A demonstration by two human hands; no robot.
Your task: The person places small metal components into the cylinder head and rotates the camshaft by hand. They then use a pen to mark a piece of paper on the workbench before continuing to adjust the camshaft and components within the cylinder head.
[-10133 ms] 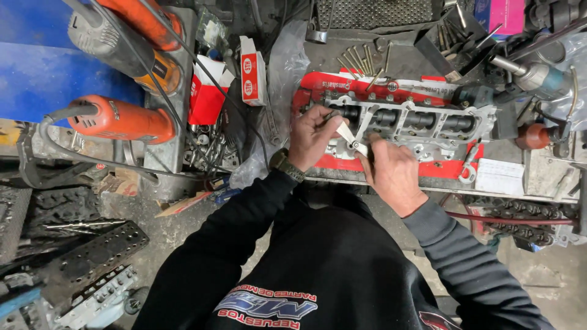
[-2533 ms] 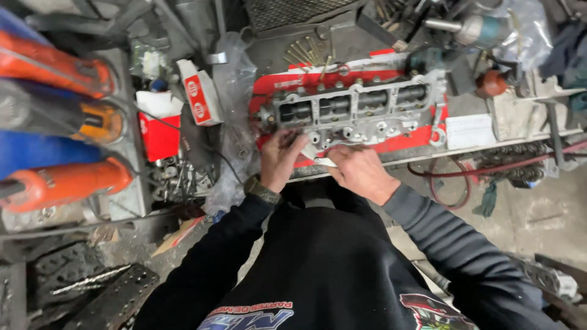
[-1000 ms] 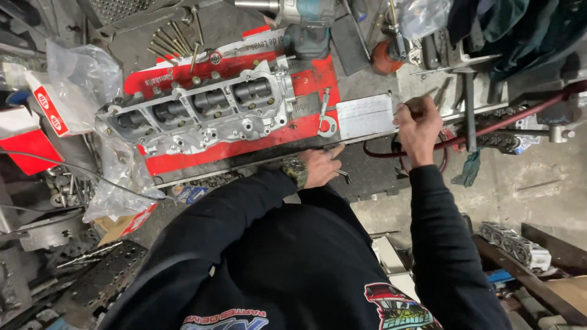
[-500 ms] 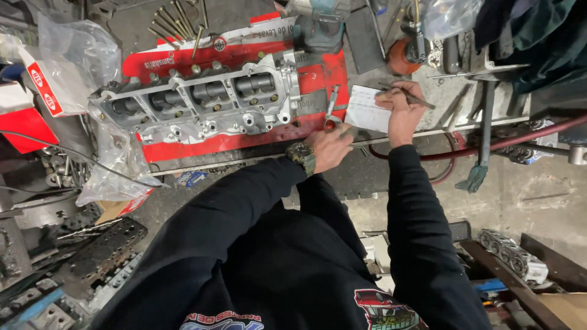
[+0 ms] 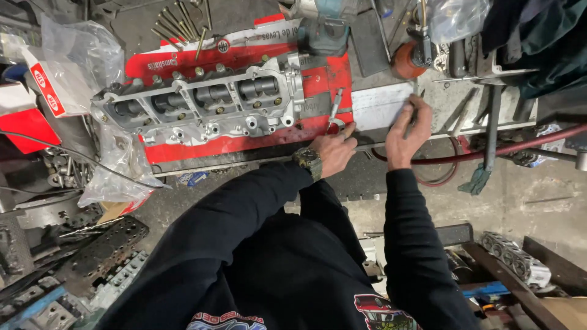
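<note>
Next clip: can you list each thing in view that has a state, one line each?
Cylinder head: lying flat on red cardboard, uncovered.
White paper: flat on the bench.
Right hand: holding a pen on the paper.
Left hand: resting at the bench edge, holding nothing.
Bolts: loose, laid side by side.
Red hose: lying across the bench.

Counts on the workbench
One cylinder head [image 5: 202,110], one white paper sheet [image 5: 380,105], two hands, one red hose [image 5: 507,146], one wristwatch [image 5: 307,160]
</note>
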